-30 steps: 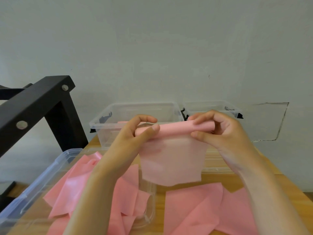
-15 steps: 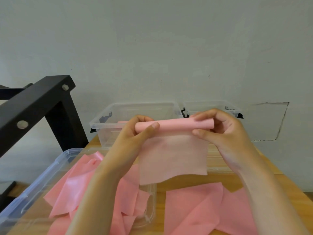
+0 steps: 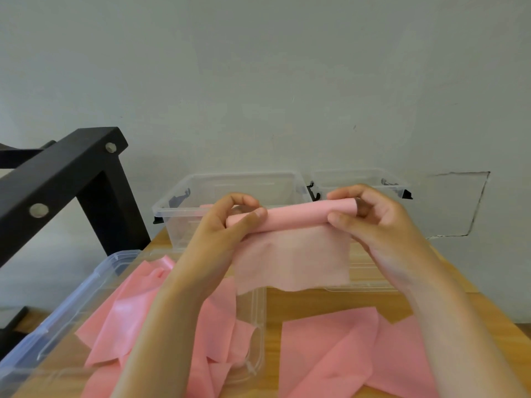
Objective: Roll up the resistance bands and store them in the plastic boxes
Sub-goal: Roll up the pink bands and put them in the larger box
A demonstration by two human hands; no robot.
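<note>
I hold a pink resistance band in the air above the table, partly wound into a horizontal roll. A short loose flap hangs below the roll. My left hand pinches the roll's left end between thumb and fingers. At the right end my right hand grips it the same way. Behind the roll stand two clear plastic boxes side by side: the left box and the right box. Something pink shows inside the left box, mostly hidden by my hand.
A large clear bin at the front left holds several loose pink bands. More pink bands lie flat on the wooden table at the front right. A black metal frame rises at the left. A grey wall is close behind.
The hanging flap has grown shorter as the band wound further onto the roll. Both hands have stayed in almost the same place.
</note>
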